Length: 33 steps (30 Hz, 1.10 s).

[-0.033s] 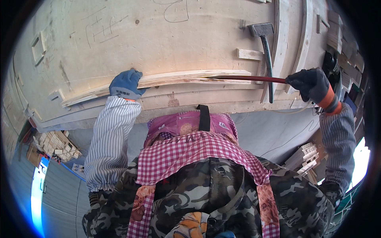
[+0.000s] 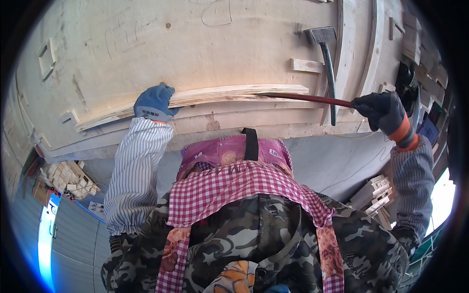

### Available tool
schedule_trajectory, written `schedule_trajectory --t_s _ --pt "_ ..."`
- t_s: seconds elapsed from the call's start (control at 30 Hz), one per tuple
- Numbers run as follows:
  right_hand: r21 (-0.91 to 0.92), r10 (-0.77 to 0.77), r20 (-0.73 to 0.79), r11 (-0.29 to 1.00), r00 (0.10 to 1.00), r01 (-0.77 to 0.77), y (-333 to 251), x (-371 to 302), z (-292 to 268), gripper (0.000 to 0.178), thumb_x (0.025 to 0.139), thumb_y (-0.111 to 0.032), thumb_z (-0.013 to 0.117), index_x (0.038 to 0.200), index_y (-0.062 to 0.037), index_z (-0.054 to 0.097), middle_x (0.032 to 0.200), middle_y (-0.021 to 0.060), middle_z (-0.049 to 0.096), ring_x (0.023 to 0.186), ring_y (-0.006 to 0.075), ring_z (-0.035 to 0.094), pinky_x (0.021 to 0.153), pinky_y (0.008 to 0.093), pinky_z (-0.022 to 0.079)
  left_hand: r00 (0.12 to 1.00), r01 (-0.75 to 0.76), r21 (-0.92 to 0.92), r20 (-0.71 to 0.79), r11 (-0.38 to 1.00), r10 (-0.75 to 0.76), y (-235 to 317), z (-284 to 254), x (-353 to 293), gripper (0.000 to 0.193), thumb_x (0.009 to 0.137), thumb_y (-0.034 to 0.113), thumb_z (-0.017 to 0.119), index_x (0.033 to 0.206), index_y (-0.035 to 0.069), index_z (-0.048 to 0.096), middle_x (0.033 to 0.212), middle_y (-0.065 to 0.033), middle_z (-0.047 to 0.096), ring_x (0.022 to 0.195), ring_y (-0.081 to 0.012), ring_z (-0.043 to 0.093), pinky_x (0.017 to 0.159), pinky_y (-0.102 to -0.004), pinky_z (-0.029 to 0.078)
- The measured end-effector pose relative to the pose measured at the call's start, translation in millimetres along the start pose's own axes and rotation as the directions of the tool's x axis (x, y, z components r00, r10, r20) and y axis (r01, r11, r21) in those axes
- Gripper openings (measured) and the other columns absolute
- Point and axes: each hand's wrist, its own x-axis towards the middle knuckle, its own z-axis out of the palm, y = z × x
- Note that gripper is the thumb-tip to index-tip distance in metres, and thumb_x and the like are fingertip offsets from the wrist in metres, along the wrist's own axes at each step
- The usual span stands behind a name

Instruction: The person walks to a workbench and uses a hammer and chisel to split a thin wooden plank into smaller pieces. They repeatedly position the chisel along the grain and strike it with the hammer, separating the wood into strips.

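A long, narrow plywood strip [image 2: 215, 94], its layers showing along the near edge, lies across the wooden workbench [image 2: 190, 53]. My left hand [image 2: 155, 101], in a blue-coated glove, is closed over the strip left of its middle. At the right, my right hand [image 2: 381, 111], in a dark glove with an orange cuff, grips the end of a red pry bar [image 2: 312, 99]. The bar's dark, tapered tip sits at the layered edge of the strip; how deep it goes between the layers I cannot tell. The bar passes over the handle of a hammer [image 2: 321, 35].
Long wooden battens [image 2: 346, 49] run away from me at the right of the bench. A short wood block [image 2: 307, 65] lies beside the hammer. Small wooden frames [image 2: 47, 59] are at the left. Piles of wood offcuts [image 2: 71, 178] stand below the bench on both sides.
My right hand has dropped slightly toward me, tilting the pry bar. Its tip has shifted a little left along the strip. My left hand stays nearly in place.
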Motion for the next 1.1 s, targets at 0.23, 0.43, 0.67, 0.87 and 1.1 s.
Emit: schedule_trajectory --t_s 0.23,0.43,0.67,0.87,1.1 --pt "0.144 0.165 -0.282 0.981 0.945 -0.128 13 -61 76 0.018 0.088 -0.012 0.059 0.102 -0.0023 0.064 0.058 -0.0019 0.053 0.043 0.0052 0.047 0.040 0.0200 0.037 0.988 0.103 0.055 0.106 0.993 -0.109 4 -1 9 0.055 0.068 0.044 0.072 0.112 0.014 0.057 0.115 -0.0108 0.056 0.105 -0.0257 0.053 0.092 -0.0344 0.043" --pt "0.217 0.003 -0.273 0.974 0.962 0.059 30 -40 84 0.017 0.087 -0.008 0.058 0.102 -0.0018 0.065 0.061 0.0015 0.058 0.043 0.0056 0.047 0.039 0.0197 0.037 0.978 0.135 0.087 0.149 0.987 -0.147 9 -7 15 0.057 0.071 0.045 0.069 0.116 0.014 0.055 0.117 -0.0090 0.053 0.108 -0.0242 0.051 0.095 -0.0331 0.041" --pt "0.155 0.002 -0.168 0.988 0.986 0.025 35 -9 48 0.017 0.086 -0.009 0.059 0.099 0.0010 0.065 0.057 0.0032 0.057 0.041 0.0063 0.047 0.037 0.0200 0.037 0.976 0.140 0.100 0.153 0.985 -0.154 8 -4 13 0.058 0.071 0.045 0.068 0.118 0.016 0.052 0.124 -0.0080 0.051 0.109 -0.0225 0.051 0.095 -0.0325 0.041" --pt "0.146 0.100 -0.010 0.985 0.995 -0.097 8 11 13 0.015 0.086 -0.009 0.061 0.095 0.0017 0.065 0.063 0.0058 0.061 0.041 0.0059 0.047 0.037 0.0193 0.039 0.980 0.083 0.083 0.174 0.993 -0.097 1 -1 5 0.056 0.071 0.041 0.069 0.118 0.015 0.053 0.126 -0.0084 0.050 0.109 -0.0214 0.051 0.096 -0.0331 0.040" --pt "0.025 0.088 0.058 0.996 0.994 -0.090 -8 31 -10 0.017 0.086 -0.010 0.061 0.096 0.0019 0.065 0.061 0.0059 0.061 0.039 0.0068 0.048 0.036 0.0206 0.040 0.990 0.034 0.069 0.136 0.997 -0.043 -2 -1 -3 0.057 0.070 0.039 0.070 0.118 0.014 0.052 0.121 -0.0063 0.052 0.109 -0.0207 0.051 0.095 -0.0332 0.041"
